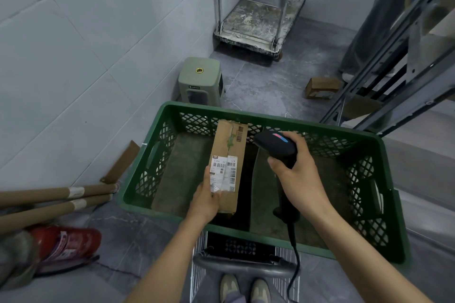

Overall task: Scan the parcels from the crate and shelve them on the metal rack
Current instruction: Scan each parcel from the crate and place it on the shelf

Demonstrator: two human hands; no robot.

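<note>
Over the green crate [384, 155], the left hand [206, 198] is gripping the near end of a long cardboard parcel [227, 155], label up. At its 3 o'clock, the right hand [296, 171] is clutching a black barcode scanner [275, 146]. The metal rack [403, 56] is standing at 1 o'clock.

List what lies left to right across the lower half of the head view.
Fire extinguisher → cardboard tubes → left hand → parcel → scanner → right hand → crate right wall.
</note>
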